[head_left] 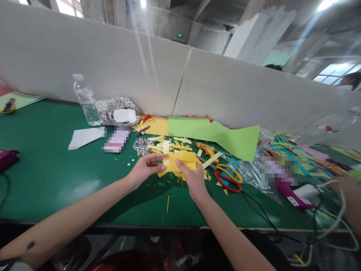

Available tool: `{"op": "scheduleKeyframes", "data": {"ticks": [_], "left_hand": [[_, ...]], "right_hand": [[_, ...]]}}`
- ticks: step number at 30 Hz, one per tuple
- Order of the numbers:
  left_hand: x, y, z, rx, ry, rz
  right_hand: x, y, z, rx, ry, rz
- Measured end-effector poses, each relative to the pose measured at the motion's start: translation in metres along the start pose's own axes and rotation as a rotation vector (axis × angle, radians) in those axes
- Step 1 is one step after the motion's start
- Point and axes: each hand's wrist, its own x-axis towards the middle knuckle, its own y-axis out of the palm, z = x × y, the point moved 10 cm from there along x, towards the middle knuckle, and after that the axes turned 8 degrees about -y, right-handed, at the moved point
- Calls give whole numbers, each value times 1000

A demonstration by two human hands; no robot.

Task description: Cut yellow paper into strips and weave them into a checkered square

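Both my hands hold a folded yellow paper piece [183,156] above the green table. My left hand [145,169] pinches its left end between thumb and fingers, by a pale yellow strip [166,147]. My right hand [193,177] grips the right side, thumb on top; its other fingers are mostly hidden behind the paper. Yellow strips and scraps [182,142] lie in a pile behind and beneath my hands. Scissors with red and yellow handles [229,180] rest right of my right hand. A yellow-orange tool [207,149] lies just behind them.
Green paper sheets [194,128] lie along the partition [239,90]. At left stand a water bottle [88,103], a spotted cloth [108,109] and a phone [117,140]. Right are plastic bags [254,175], coloured strips [293,150], a purple power strip [295,195], cables and another person's arm [349,199].
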Motion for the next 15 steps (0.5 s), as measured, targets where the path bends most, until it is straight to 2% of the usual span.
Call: {"op": "scheduleKeyframes", "data": {"ticks": [5,9,12,15], "left_hand": [[2,-10,0,-94,-21,-91],[3,-7,2,-119,-34,-61],[4,-12,-4,-111,10,-87],[3,-26,-16,-114,77,-157]], "right_hand": [[-2,4,-3,-31,22,25],[-4,9,-8,-57,24,69],[-2,9,-4,-64,1,92],[4,4,5,-98,-52,99]]}}
